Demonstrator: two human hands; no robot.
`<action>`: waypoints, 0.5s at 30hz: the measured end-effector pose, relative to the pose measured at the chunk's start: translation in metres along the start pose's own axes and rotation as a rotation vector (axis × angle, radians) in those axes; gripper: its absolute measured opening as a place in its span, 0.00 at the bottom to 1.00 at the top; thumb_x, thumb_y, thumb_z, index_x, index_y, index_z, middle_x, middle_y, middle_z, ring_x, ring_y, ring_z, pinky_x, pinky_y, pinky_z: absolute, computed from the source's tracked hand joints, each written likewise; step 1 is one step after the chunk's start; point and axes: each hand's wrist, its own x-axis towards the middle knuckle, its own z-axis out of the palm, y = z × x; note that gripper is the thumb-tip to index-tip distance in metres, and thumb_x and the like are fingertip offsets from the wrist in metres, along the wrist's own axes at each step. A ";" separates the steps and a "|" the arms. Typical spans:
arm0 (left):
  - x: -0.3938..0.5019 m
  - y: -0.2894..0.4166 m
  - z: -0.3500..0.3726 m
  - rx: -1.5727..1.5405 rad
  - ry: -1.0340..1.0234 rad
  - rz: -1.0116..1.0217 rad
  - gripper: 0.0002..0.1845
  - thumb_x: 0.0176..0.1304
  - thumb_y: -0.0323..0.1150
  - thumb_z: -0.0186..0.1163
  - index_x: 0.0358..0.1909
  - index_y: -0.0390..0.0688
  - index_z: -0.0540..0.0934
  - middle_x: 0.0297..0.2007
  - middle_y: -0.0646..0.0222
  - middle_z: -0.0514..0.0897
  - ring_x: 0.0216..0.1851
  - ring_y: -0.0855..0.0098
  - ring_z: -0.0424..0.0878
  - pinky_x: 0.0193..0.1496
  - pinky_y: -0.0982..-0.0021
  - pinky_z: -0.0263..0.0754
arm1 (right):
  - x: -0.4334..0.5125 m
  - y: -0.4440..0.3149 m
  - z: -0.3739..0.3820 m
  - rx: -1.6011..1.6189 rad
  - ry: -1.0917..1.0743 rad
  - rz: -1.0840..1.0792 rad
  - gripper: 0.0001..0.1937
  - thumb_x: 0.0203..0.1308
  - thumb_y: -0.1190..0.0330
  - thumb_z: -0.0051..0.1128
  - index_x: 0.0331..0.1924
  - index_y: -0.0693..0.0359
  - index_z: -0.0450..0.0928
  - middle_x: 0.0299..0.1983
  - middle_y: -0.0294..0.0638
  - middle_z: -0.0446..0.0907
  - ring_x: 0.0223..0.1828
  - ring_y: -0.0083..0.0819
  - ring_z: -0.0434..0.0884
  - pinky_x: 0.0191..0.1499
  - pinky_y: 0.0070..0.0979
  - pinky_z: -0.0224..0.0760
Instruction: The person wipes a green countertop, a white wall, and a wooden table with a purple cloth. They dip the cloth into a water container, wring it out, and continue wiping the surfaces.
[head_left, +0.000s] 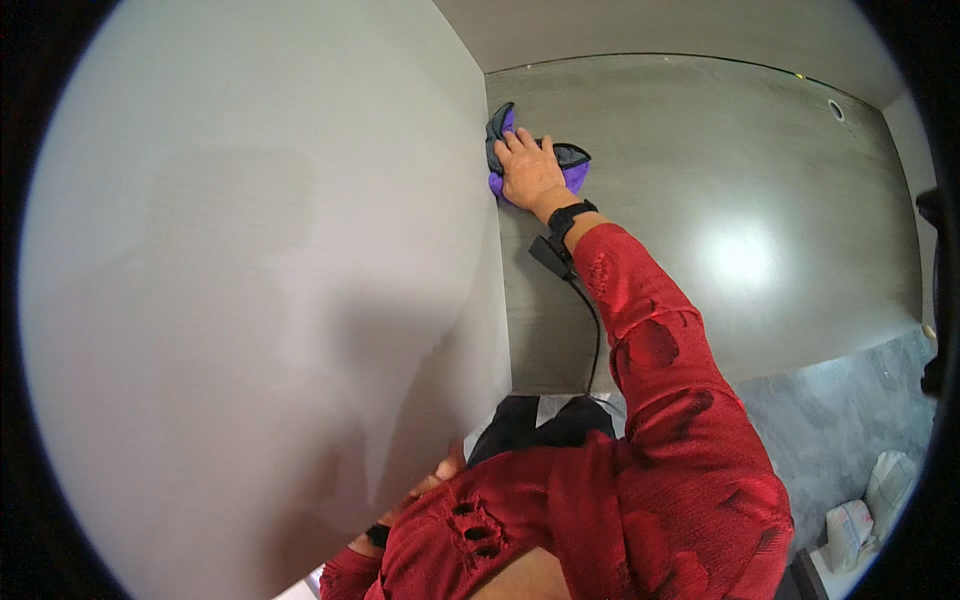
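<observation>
A purple and grey cloth with black edging (576, 171) lies bunched on the grey desk surface (675, 180), up against the left partition. My right hand (531, 169) presses flat on top of it, fingers spread towards the far side. Below my right wrist, which wears a black band, a black plug or connector (551, 257) rests on the surface, its cable running to the near edge. My left hand (442, 476) is low beside my body at the partition, partly hidden by the red sleeve; nothing shows in it.
The pale partition (262, 262) rises along the left, and another panel closes the far side. A round hole (836, 110) sits at the far right of the surface. White packages (850, 529) stand low at the right, beside the grey floor (825, 420).
</observation>
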 end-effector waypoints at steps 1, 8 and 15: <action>-0.007 -0.004 -0.006 -0.004 0.010 -0.039 0.11 0.66 0.30 0.57 0.45 0.38 0.84 0.48 0.57 0.85 0.49 0.57 0.83 0.56 0.56 0.80 | -0.020 -0.004 -0.010 0.009 -0.014 -0.019 0.25 0.63 0.63 0.56 0.65 0.58 0.73 0.70 0.47 0.71 0.74 0.45 0.64 0.72 0.59 0.55; 0.016 -0.021 0.053 -1.226 0.309 -0.672 0.10 0.62 0.29 0.63 0.44 0.37 0.85 0.44 0.57 0.87 0.45 0.59 0.85 0.53 0.59 0.79 | -0.149 -0.035 -0.035 0.063 0.007 -0.094 0.27 0.56 0.68 0.57 0.62 0.65 0.74 0.68 0.54 0.71 0.75 0.51 0.64 0.69 0.56 0.59; 0.075 -0.054 0.007 -1.295 0.475 -0.716 0.14 0.59 0.27 0.68 0.46 0.35 0.84 0.41 0.64 0.87 0.43 0.65 0.85 0.50 0.64 0.79 | -0.257 -0.031 -0.102 0.201 -0.011 -0.103 0.26 0.54 0.69 0.59 0.61 0.60 0.76 0.67 0.51 0.73 0.75 0.50 0.64 0.69 0.59 0.58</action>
